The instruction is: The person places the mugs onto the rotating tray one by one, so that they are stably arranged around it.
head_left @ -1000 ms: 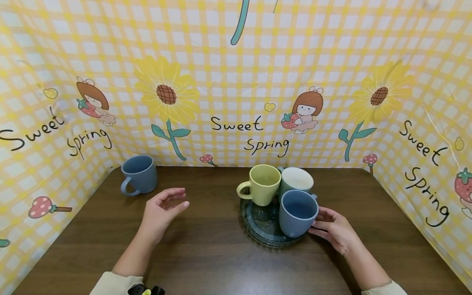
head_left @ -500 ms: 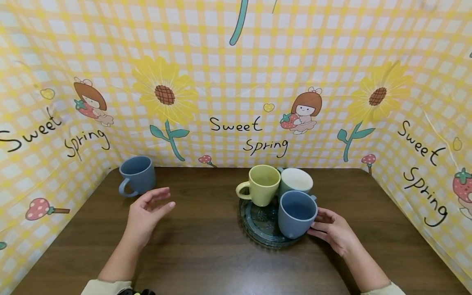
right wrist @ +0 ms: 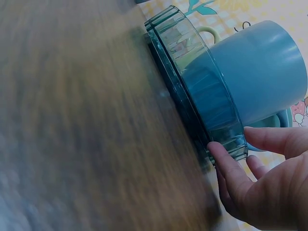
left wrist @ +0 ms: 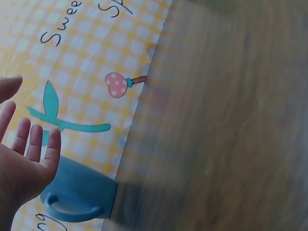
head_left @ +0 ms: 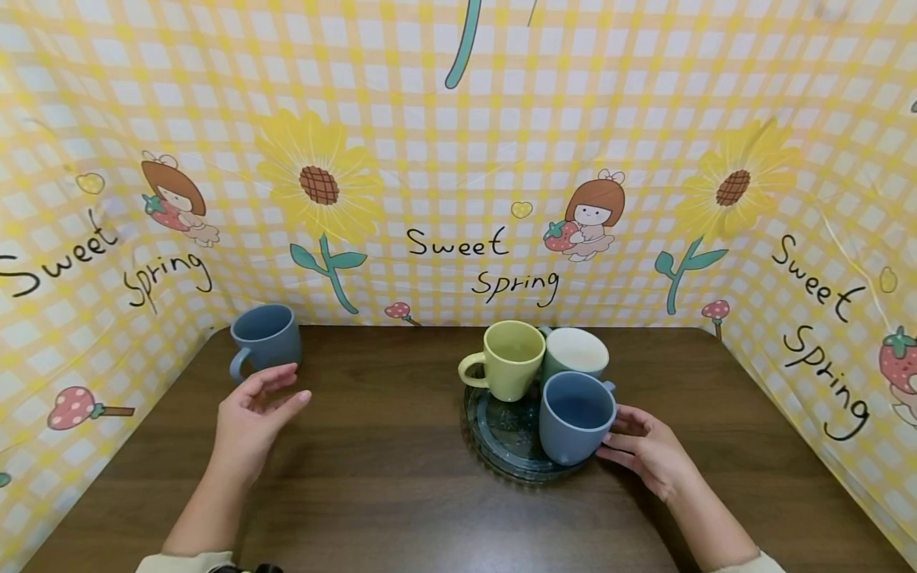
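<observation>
Blue-grey ceramic, item one: a lone blue mug (head_left: 268,339) at the far left corner of the brown table (head_left: 401,477), handle toward the left, upright. The left hand (head_left: 252,423) hovers just in front of it, fingers spread and relaxed, holding nothing, not quite touching the mug. Mugs in all: four. Three stand together right of centre on one dark glass plate (head_left: 501,446): a yellow-green mug (head_left: 510,360), a pale mug with white inside (head_left: 575,356), a second blue mug (head_left: 575,415) nearest the viewer. The right hand (head_left: 648,450) lies at the plate's right edge, fingertips (right wrist: 222,153) against the rim, loosely bent, gripping nothing.
</observation>
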Demonstrator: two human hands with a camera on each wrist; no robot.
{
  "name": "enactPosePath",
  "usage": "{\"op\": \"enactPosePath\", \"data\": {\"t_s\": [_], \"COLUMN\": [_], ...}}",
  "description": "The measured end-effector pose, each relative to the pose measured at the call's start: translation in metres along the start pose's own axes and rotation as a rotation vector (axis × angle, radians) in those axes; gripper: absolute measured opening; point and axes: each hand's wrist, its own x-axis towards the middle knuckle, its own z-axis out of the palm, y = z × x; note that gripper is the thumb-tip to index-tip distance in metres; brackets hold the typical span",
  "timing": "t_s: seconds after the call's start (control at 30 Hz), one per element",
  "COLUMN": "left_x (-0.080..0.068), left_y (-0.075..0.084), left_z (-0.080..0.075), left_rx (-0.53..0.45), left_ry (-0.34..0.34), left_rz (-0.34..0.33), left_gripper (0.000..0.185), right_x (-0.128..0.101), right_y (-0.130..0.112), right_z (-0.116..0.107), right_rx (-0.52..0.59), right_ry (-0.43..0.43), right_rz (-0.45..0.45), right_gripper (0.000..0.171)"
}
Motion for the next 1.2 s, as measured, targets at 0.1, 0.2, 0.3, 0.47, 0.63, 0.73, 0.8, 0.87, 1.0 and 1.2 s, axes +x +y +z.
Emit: {"op": "enactPosePath", "data": {"t_s": [0.1, 0.2, 0.3, 0.47, 0.63, 0.73, 0.8, 0.87, 1.0, 1.2], "left_x": [0.001, 0.004, 0.006, 0.01, 0.014, 0.016, 0.018, 0.019, 0.024, 0.034], "left_y": [0.001, 0.0, -0.001, -0.004, -0.005, -0.006, -0.007, -0.008, -0.01, -0.014], "left_z": [-0.004, -0.009, -0.013, -0.022, -0.029, -0.033, -0.035, -0.037, -0.042, -0.053], "left_rx": [-0.013, -0.025, -0.008, 0.04, 0.065, 0.052, 0.04, 0.026, -0.003, 0.005], "left_ry": [0.028, 0.059, 0.087, 0.123, 0.159, 0.193, 0.215, 0.238, 0.276, 0.334], "left_rz": [0.001, 0.003, 0.002, -0.01, -0.025, -0.041, -0.06, -0.081, -0.113, -0.157], "left_gripper": [0.039, 0.039, 0.042, 0.048, 0.052, 0.052, 0.051, 0.051, 0.052, 0.051], "right_x": [-0.001, -0.002, -0.002, -0.002, -0.002, -0.002, -0.002, -0.002, -0.002, -0.003], "right_y": [0.0, -0.001, -0.001, -0.001, -0.001, -0.001, -0.001, 0.0, 0.0, -0.001], "right_z": [0.001, 0.001, 0.001, 0.002, 0.003, 0.003, 0.003, 0.002, 0.002, 0.003], "right_rx": [0.003, 0.007, 0.009, 0.013, 0.008, 0.0, -0.001, -0.004, -0.002, -0.006], "right_ry": [0.003, 0.005, 0.004, 0.01, 0.015, 0.007, 0.012, 0.01, 0.02, 0.011], "right_rz": [0.001, -0.001, -0.003, -0.002, -0.001, -0.002, 0.001, 0.002, 0.008, 0.002], "right_gripper": [0.052, 0.05, 0.049, 0.048, 0.051, 0.053, 0.053, 0.052, 0.051, 0.052]}}
